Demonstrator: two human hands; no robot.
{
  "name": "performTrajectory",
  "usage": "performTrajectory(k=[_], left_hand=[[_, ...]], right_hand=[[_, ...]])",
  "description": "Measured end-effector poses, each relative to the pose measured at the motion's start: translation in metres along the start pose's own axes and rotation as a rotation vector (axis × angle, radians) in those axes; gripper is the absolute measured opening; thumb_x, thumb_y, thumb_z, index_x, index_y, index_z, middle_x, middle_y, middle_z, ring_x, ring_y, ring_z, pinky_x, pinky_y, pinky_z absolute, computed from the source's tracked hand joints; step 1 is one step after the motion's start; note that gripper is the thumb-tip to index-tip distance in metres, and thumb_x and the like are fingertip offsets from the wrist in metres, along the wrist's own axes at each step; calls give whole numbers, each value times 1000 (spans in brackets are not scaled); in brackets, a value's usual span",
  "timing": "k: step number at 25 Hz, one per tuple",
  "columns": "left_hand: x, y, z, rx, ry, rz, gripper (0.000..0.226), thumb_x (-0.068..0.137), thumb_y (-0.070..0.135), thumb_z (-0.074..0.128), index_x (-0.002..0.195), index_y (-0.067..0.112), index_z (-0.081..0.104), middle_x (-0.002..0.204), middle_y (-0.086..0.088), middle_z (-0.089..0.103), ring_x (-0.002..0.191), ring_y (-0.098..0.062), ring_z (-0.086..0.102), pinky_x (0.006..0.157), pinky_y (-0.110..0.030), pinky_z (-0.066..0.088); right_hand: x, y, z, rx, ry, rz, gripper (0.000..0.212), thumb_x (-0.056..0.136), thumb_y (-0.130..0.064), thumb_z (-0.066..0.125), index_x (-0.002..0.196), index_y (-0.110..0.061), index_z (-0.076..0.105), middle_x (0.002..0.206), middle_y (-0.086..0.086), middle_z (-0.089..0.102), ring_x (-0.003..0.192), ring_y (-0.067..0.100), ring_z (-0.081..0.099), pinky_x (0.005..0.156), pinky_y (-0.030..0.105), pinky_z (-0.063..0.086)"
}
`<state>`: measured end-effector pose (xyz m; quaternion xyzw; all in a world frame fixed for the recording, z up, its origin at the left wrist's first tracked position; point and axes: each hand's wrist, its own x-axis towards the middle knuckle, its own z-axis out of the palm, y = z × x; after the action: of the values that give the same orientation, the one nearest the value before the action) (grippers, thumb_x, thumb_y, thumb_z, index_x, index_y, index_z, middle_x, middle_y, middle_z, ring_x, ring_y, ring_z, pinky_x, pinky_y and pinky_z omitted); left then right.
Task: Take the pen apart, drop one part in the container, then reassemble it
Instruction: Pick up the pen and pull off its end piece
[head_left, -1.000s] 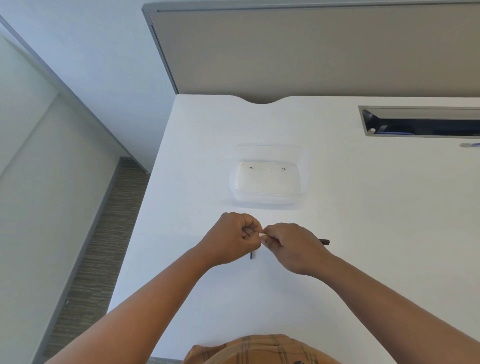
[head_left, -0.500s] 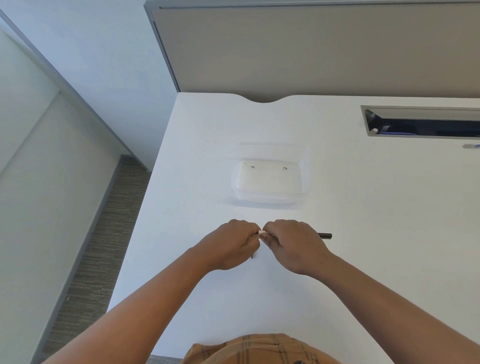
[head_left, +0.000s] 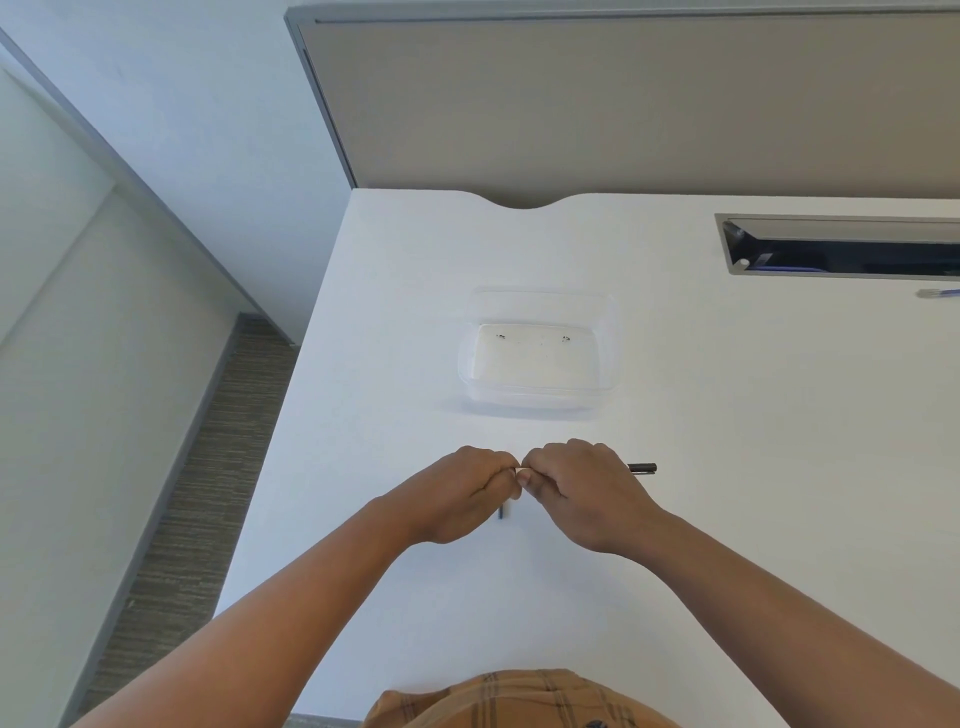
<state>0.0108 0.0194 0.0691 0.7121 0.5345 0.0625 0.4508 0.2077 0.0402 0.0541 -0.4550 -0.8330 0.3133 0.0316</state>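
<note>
Fingers (head_left: 506, 475) of both hands curled, gripping pen (head_left: 643, 468)

1. Desk (head_left: 727, 467) is showing plain white, no pattern.
2. Container (head_left: 608, 332) is reading clear and colourless, its floor looking off-white with 2 small dark specks.
3. Pen (head_left: 643, 468) is showing black at the end sticking out past the right hand (head_left: 576, 493).
4. Small part (head_left: 502, 512) under the left hand (head_left: 462, 493) is looking dark, blue-black.
5. Partition panel (head_left: 623, 104) is showing flat taupe, framed in grey.
6. Cable tray (head_left: 841, 247) is showing a silver-grey rim and black interior.
7. Second pen (head_left: 937, 293) at the far right is reading blue and clear.
8. Shirt (head_left: 519, 701) is showing orange-tan plaid with dark lines.
9. Carpet (head_left: 208, 467) is showing grey-brown fine stripes.
10. Wall (head_left: 182, 104) is reading pale blue-white.
</note>
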Motion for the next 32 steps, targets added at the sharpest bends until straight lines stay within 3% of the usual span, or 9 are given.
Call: performTrajectory(k=[3, 8, 13, 17, 23, 29, 32], left_hand=[[1, 1, 0, 6, -8, 1, 29, 101, 20, 37, 83, 9, 56, 59, 20, 51, 56, -4, 43, 57, -21, 33], [5, 6, 1, 167, 9, -9, 28, 95, 22, 37, 67, 20, 39, 58, 10, 45, 54, -9, 40, 53, -30, 31], [7, 2, 5, 359, 10, 8, 32, 99, 28, 31, 79, 9, 46, 71, -3, 53, 66, -22, 47, 62, -40, 42], [9, -4, 9, 387, -1, 22, 35, 99, 33, 26, 84, 13, 50, 82, -2, 62, 75, -23, 55, 69, -44, 48], [9, -3, 16, 485, 45, 76, 23, 97, 27, 33, 85, 14, 47, 77, -1, 55, 68, -23, 52, 66, -43, 47], [11, 3, 17, 588, 83, 50, 25, 94, 29, 36, 75, 13, 43, 63, 4, 40, 58, -23, 44, 54, -33, 30], [12, 3, 20, 603, 85, 40, 28, 93, 29, 37, 70, 13, 41, 61, 2, 42, 56, -24, 44, 52, -32, 27]], right_hand=[[0, 0, -1, -14, -28, 2, 29, 105, -39, 39, 90, -29, 61, 75, -6, 56, 79, 21, 49, 73, 38, 39], [0, -2, -2, 23, -90, 82, 30, 104, -42, 41, 87, -21, 54, 74, -3, 58, 71, 23, 53, 61, 37, 39], [-2, -4, -2, -61, -91, 82, 31, 104, -44, 35, 84, -25, 49, 70, -4, 57, 68, 24, 53, 60, 37, 38], [-1, -2, -1, -120, -88, 70, 34, 105, -45, 34, 80, -25, 46, 70, -4, 56, 67, 24, 54, 60, 37, 38], [0, -3, 0, -53, -122, 75, 29, 105, -35, 39, 78, -26, 43, 69, -6, 52, 70, 27, 54, 66, 44, 49], [-3, -7, 3, 8, -79, 91, 30, 103, -34, 41, 75, -23, 44, 70, 0, 60, 68, 30, 56, 63, 41, 46], [-6, -7, 5, 1, -75, 80, 26, 100, -29, 41, 75, -23, 45, 69, 0, 59, 67, 31, 56, 61, 40, 44]])
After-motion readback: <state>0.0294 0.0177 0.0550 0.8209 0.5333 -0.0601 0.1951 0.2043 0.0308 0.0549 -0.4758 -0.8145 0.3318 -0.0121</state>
